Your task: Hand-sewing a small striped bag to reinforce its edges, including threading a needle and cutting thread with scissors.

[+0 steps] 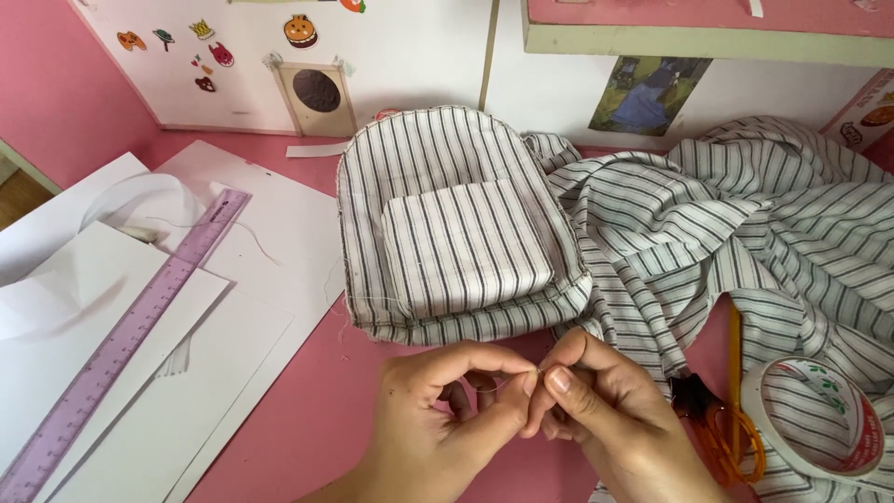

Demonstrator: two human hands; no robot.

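Hands meet low in the middle of the view, over the pink surface [307, 419]. The left hand [438, 410] and the right hand [605, 410] press thumb and forefinger tips together around something tiny and thin at the point where they touch; it looks like a needle or thread [533, 371], but it is too small to tell which. The fingers [559, 380] of both hands are narrowly pinched, the others loosely curled. Just beyond the hands lies a small striped fabric backpack [456, 233] with a padded front pocket, flat on the surface. To its right spreads a heap of loose striped cloth [745, 214]. Near the right hand sit orange-handled scissors [726, 433] and a roll of clear tape [819, 419] resting on the cloth. Well to the left lie white paper sheets [186, 373] with a purple ruler [121, 345] laid diagonally across them.
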